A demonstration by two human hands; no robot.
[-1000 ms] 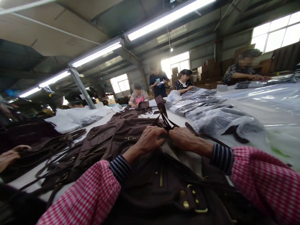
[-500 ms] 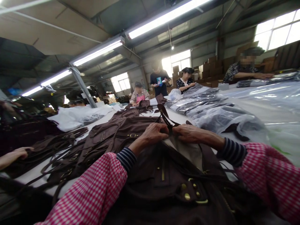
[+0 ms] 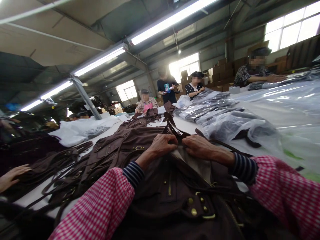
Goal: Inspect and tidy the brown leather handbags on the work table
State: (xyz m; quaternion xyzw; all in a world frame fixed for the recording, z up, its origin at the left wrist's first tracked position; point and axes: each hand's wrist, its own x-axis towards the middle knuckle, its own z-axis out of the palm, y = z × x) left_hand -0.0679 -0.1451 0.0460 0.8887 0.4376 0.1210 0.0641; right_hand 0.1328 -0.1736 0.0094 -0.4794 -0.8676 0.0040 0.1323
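Note:
A dark brown handbag (image 3: 155,203) with brass fittings and a short zipped pocket lies directly before me. Its zipped mouth is spread, showing pale lining (image 3: 203,166). My left hand (image 3: 163,146) is closed with thumb and fingers pinched at the far end of the mouth. Close beside it, my right hand (image 3: 201,146) has its fingers curled on the opposite edge of that end. A looped brown strap (image 3: 171,122) rises just beyond both hands. The fingertips are partly hidden by the knuckles.
More brown bags (image 3: 117,141) are heaped to the left and ahead. A co-worker's hand (image 3: 15,175) is at the left edge. Plastic-wrapped goods (image 3: 232,121) cover the right side of the table. Several people stand or sit at the far side.
Both my hands keep their hold on the bag, with the right hand turned slightly. The co-worker's hand at left has opened its fingers. The view has shifted slightly.

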